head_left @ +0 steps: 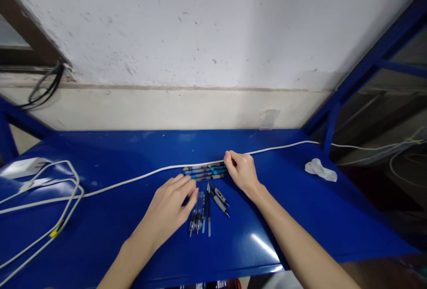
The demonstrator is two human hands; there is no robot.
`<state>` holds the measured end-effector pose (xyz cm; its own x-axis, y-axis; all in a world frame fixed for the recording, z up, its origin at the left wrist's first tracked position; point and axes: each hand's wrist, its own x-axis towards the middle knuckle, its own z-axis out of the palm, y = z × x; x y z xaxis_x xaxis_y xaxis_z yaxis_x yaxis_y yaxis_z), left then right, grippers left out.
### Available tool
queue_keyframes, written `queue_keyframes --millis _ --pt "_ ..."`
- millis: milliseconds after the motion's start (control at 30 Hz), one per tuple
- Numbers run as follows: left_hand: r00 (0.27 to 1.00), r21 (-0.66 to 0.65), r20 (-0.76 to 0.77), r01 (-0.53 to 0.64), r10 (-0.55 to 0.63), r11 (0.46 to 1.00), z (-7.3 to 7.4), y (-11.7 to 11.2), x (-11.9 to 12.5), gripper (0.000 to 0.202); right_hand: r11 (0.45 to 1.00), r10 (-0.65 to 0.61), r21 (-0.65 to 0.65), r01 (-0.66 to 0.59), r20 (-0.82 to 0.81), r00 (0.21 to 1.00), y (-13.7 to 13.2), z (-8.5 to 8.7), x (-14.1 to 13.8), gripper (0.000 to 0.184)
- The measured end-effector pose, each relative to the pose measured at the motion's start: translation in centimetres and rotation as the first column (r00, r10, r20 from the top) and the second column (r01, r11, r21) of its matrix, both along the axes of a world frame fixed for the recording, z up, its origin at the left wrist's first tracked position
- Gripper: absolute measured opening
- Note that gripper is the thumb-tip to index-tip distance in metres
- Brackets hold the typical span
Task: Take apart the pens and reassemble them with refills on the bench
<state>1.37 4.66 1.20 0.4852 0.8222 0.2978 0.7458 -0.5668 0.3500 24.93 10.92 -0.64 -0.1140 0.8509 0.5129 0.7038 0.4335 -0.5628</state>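
My left hand point(175, 198) hovers at the upper ends of several clear pen barrels point(197, 213); its fingers are curved, with a gap to the thumb. My right hand point(243, 169) is closed at the right end of a row of assembled pens point(203, 172) with blue and grey parts. Whatever lies inside its fingers is hidden. Between and below the hands are thin ink refills point(209, 211), dark at the top and pale at the tail. Two grey pen grip sections point(220, 200) with pointed tips lie slanted beside them.
A white cable point(133, 179) crosses the blue shelf point(133, 226) behind the pens. Looped cables point(71, 191) and a white adapter point(23, 167) are at the left. Crumpled white tissue point(320, 170) sits at the right, near the blue frame post point(331, 126). A wall point(187, 109) closes the back.
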Motion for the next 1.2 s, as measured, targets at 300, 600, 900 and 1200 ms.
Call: queue_keyframes --millis 300,600,900,1200 --pt "0.958 0.056 0.227 -0.194 0.177 0.979 1.1 -4.4 -0.9 0.038 0.993 0.076 -0.087 -0.073 0.024 0.997 0.3 0.2 -0.3 0.043" --pt "0.974 -0.087 -0.019 -0.228 0.227 0.97 -0.5 -3.9 -0.8 0.032 0.989 0.096 -0.119 -0.091 0.034 0.995 0.4 0.2 -0.2 0.041" --pt "0.978 0.008 -0.08 -0.192 0.192 0.981 -0.9 -4.6 0.4 0.03 0.983 0.131 -0.137 -0.125 0.029 0.991 0.6 0.2 -0.2 0.041" --pt "0.974 0.099 -0.058 -0.212 0.219 0.972 -1.0 -4.9 1.1 0.032 0.982 0.14 -0.131 -0.134 0.036 0.989 0.5 0.2 -0.2 0.043"
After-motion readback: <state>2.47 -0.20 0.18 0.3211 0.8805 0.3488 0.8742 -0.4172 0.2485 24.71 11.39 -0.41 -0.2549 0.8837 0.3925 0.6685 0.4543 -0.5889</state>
